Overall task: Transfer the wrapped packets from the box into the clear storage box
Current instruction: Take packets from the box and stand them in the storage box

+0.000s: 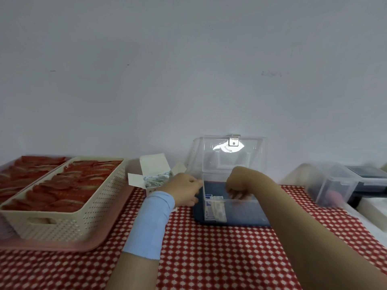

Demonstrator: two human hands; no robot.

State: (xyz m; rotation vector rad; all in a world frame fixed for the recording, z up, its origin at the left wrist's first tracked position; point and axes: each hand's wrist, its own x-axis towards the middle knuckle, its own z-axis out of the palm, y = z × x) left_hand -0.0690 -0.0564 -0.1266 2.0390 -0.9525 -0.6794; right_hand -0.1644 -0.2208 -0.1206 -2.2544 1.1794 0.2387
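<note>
A small white cardboard box (pixel 150 174) stands open at the back of the table, full of silvery wrapped packets (pixel 158 177). To its right sits the clear storage box (pixel 240 214), lid raised against the wall, on a dark blue base. Several blue-and-white packets (pixel 215 209) stand at its left end. My left hand (pixel 185 190), with a light blue wristband, grips the clear box's left wall. My right hand (pixel 238 185) reaches down inside the clear box, fingers curled; whether they hold a packet is hidden.
A cream perforated basket (pixel 62 222) of red packets sits on a pink tray (pixel 88 246) at the left. A second tray of red packets lies behind it. A frosted plastic container (pixel 333 185) and a dark case stand at the right. A red checked cloth (pixel 209 248) covers the table.
</note>
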